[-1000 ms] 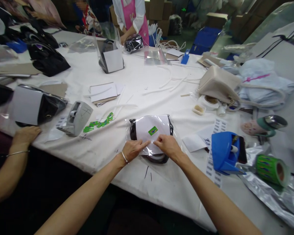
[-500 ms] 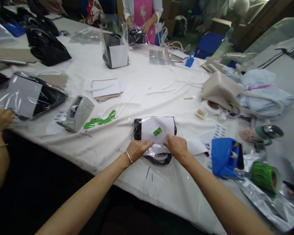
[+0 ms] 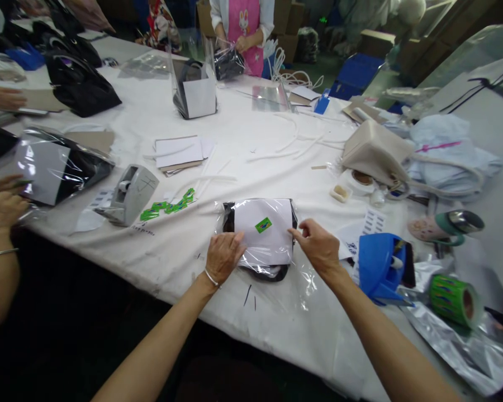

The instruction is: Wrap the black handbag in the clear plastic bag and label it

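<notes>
Bagged black purse flat near table front edge, long axis nine-to-three; left hand pressing palm-down on its seven o'clock corner, right hand loosely curled, gripping nothing, just beside its three o'clock edge.

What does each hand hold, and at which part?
The left hand presses the bagged black pouch at its near-left edge; the right hand touches its right edge.

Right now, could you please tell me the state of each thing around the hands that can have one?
Left hand: pressed flat on the bagged pouch.
Right hand: at the pouch's right edge, fingers loose.
Bagged pouch: lying flat in clear plastic, green sticker on top.
Tape dispenser: standing, untouched.
Green roll: lying on its side.
</notes>
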The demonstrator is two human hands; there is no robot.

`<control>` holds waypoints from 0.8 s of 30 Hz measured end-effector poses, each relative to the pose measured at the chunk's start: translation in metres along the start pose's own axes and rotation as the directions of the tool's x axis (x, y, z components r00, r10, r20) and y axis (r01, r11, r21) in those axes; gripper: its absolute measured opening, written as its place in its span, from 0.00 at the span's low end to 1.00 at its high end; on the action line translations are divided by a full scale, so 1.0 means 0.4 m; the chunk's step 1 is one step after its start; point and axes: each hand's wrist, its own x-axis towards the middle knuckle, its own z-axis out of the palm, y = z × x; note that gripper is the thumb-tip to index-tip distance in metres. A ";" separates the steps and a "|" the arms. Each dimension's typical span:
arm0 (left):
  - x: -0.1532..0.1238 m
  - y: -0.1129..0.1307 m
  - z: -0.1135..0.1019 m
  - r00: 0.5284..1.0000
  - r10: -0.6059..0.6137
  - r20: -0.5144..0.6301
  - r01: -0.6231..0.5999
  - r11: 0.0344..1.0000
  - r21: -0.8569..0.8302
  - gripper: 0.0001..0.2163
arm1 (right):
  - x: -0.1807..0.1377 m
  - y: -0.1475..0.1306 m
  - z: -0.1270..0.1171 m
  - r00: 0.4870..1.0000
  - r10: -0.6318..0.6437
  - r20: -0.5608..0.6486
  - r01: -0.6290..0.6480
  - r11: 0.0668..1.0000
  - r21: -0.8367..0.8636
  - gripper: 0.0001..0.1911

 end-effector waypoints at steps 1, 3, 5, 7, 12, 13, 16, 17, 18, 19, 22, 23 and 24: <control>-0.003 0.008 -0.003 0.995 -0.095 -0.037 0.094 0.995 -0.017 0.21 | 0.011 0.027 -0.002 0.994 0.084 -0.071 -0.074 0.989 0.131 0.21; -0.005 0.027 -0.002 0.951 -0.297 -0.082 0.293 0.954 -0.061 0.31 | 0.034 0.075 0.009 0.973 0.229 0.002 -0.210 0.890 0.404 0.33; -0.005 0.041 0.008 0.880 -0.469 -0.069 0.458 0.879 -0.133 0.40 | 0.044 0.111 0.037 0.926 0.227 0.302 -0.369 0.716 0.593 0.41; -0.002 0.040 0.021 0.835 -0.550 -0.013 0.535 0.817 -0.213 0.45 | 0.034 0.132 0.070 0.818 0.112 0.565 -0.525 0.548 0.651 0.40; 0.040 -0.044 0.012 0.910 -0.400 0.105 0.413 0.896 -0.165 0.47 | -0.062 0.127 0.114 0.745 0.001 0.668 -0.626 0.347 0.698 0.23; 0.056 -0.066 0.002 0.929 -0.355 0.107 0.367 0.923 -0.117 0.46 | -0.091 0.117 0.116 0.746 0.004 0.666 -0.633 0.314 0.708 0.21; 0.101 -0.107 -0.033 0.977 -0.199 0.081 0.197 0.980 0.021 0.39 | -0.193 0.067 0.123 0.724 -0.006 0.690 -0.678 0.179 0.713 0.20; 0.109 -0.109 -0.040 0.986 -0.144 0.080 0.140 0.989 0.049 0.34 | -0.230 0.047 0.126 0.706 -0.010 0.708 -0.700 0.137 0.701 0.20; 0.112 -0.103 -0.043 0.991 -0.092 0.096 0.086 0.994 0.062 0.27 | -0.267 0.025 0.130 0.687 -0.009 0.727 -0.722 0.103 0.684 0.21; 0.109 -0.092 -0.041 0.991 -0.043 0.130 0.036 0.998 0.053 0.19 | -0.301 0.003 0.135 0.664 -0.004 0.747 -0.745 0.075 0.663 0.21; 0.074 -0.044 -0.014 0.965 0.038 0.258 -0.014 0.995 -0.094 0.05 | -0.376 -0.054 0.146 0.561 0.028 0.828 -0.828 0.014 0.561 0.24; 0.059 -0.030 -0.002 0.959 0.038 0.280 0.003 0.989 -0.147 0.06 | -0.390 -0.069 0.148 0.524 0.036 0.851 -0.852 0.006 0.524 0.26; 0.044 -0.018 0.009 0.958 0.022 0.286 0.032 0.982 -0.184 0.07 | -0.399 -0.082 0.150 0.493 0.042 0.869 -0.870 0.002 0.493 0.26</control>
